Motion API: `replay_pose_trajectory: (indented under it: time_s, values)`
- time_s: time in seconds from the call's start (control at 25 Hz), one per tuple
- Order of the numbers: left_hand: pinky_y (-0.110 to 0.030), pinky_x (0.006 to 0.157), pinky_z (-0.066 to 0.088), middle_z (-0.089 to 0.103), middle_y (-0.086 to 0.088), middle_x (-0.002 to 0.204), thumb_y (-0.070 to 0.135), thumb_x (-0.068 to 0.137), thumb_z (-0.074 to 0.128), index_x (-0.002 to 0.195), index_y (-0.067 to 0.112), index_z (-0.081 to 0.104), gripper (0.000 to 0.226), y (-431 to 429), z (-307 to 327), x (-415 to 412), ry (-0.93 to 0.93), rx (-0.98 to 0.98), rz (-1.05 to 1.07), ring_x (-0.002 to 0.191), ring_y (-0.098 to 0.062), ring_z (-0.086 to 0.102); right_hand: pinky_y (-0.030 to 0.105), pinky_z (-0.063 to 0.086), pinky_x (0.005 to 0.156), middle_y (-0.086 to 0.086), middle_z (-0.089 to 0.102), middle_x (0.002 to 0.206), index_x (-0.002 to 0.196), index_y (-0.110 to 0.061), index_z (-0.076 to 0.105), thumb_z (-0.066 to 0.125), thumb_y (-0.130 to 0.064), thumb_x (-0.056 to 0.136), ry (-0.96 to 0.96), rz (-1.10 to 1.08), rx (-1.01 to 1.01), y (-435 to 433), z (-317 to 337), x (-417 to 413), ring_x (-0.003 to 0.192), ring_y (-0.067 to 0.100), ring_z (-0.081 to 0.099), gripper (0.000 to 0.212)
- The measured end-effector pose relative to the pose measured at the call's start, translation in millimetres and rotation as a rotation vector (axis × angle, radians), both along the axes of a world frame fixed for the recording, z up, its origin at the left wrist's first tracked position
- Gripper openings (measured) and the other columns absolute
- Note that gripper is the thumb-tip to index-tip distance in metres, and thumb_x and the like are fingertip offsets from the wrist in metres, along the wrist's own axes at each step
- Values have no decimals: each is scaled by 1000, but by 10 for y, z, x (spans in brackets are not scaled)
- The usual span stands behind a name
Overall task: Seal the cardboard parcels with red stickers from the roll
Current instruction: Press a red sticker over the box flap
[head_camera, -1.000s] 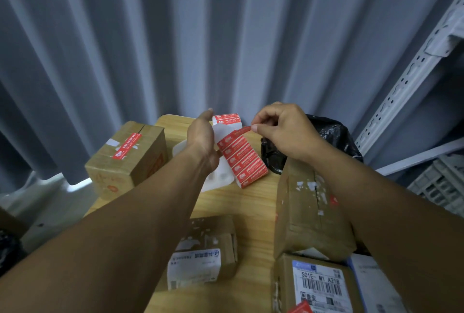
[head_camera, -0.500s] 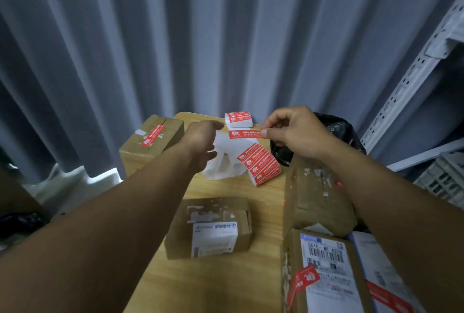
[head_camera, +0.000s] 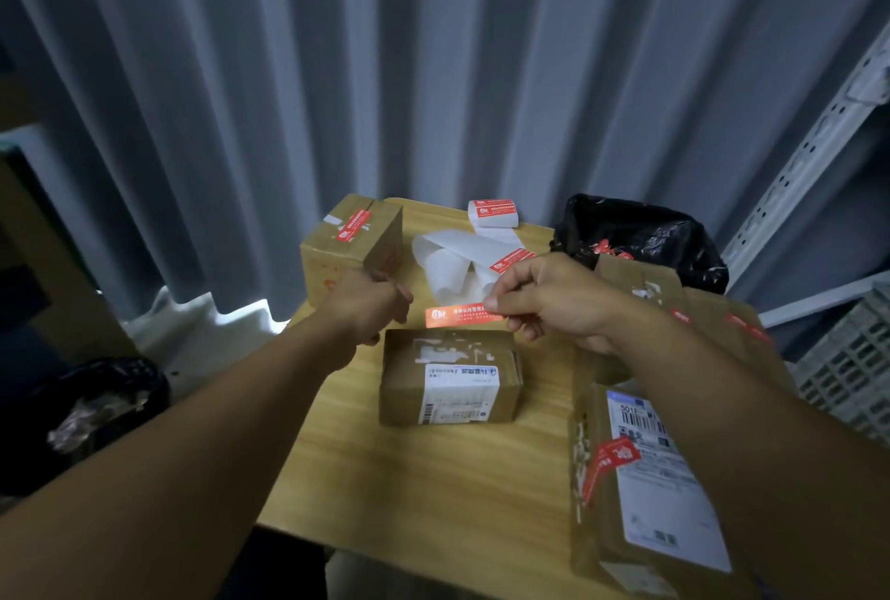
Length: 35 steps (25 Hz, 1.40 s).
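My right hand (head_camera: 554,300) pinches one peeled red sticker (head_camera: 452,316) and holds it flat just above the far edge of a small cardboard parcel (head_camera: 450,375) with a white label in the table's middle. My left hand (head_camera: 371,303) hovers left of the sticker with its fingers loosely curled and holds nothing. The sticker roll (head_camera: 492,213) lies at the back of the table, its white backing strip (head_camera: 448,257) trailing toward me. A parcel (head_camera: 351,240) with a red sticker on top stands at back left. A labelled parcel (head_camera: 645,479) with a red sticker lies at front right.
The wooden table (head_camera: 433,479) ends near my body. A black bag (head_camera: 640,233) sits at back right behind a larger brown parcel (head_camera: 674,310). Grey curtains hang behind. A metal shelf upright (head_camera: 818,141) and a plastic crate (head_camera: 852,358) stand at right; another black bag (head_camera: 96,407) lies low left.
My right hand peeled a sticker off the strip and brought it down toward the middle parcel. My left hand let go of the backing strip, which now lies on the table.
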<state>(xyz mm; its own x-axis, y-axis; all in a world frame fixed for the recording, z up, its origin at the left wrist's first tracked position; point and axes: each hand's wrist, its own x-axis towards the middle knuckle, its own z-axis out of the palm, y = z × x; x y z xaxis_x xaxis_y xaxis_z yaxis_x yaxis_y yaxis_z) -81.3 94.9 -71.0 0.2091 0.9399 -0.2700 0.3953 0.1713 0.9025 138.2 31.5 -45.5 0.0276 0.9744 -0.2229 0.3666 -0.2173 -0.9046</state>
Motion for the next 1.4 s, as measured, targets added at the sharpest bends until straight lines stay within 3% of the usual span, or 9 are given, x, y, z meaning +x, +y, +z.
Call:
replay_pose_trajectory:
  time_s: [0.16,0.32,0.44,0.68,0.88,1.08,1.24,1.4]
  values:
    - [-30,62,40,61,-4,85,17,87,60,92,8,71,15,-46,37,-81,-65,-124,-60,73,-19,52,25,47,51,14,66,87,82,-7,71,80,-11,83,20,-10,-38,-4,-104,-85,63,13,60,9]
    - [-30,61,38,69,-3,85,22,86,68,88,11,72,12,-56,61,-138,8,-135,-158,75,-18,53,25,47,54,12,65,79,79,-11,71,78,-12,85,16,-18,-51,-8,-131,-116,62,12,59,9]
    - [-29,61,37,71,-4,85,20,83,73,96,7,76,18,-50,37,-159,56,-127,-201,74,-18,53,24,47,54,8,64,72,79,-10,70,78,-11,85,20,-17,-61,-12,-133,-141,61,11,60,9]
    - [-25,56,38,70,-4,79,8,82,72,85,12,79,8,-39,1,-198,5,-111,-208,72,-14,54,24,48,54,6,65,70,86,-6,70,77,-11,85,23,-44,-79,-40,-143,-140,60,11,60,9]
    - [-21,45,39,70,-12,81,4,81,76,85,4,79,5,-26,36,-175,33,-118,-244,67,-15,55,20,45,47,7,68,67,83,-3,72,81,-9,81,-138,-92,-60,-51,-206,-176,55,9,59,11]
    - [-23,50,55,70,-14,74,1,82,77,81,1,77,0,-19,20,-109,54,-117,-229,60,-17,62,17,44,45,4,67,64,81,-2,72,80,-7,81,-180,-130,-33,-53,-235,-231,52,7,55,10]
    - [-22,52,57,70,-16,76,-1,82,77,87,-5,75,7,-26,4,-83,66,-135,-217,63,-19,66,20,45,48,4,65,63,87,2,72,81,-7,81,-207,-140,-16,-54,-266,-251,53,9,54,14]
    - [-22,53,58,71,-18,81,-1,83,76,95,-8,74,15,-26,4,-81,103,-142,-239,67,-21,68,24,49,52,5,65,67,91,-8,66,84,-10,78,-246,-138,-29,-58,-281,-258,55,10,58,22]
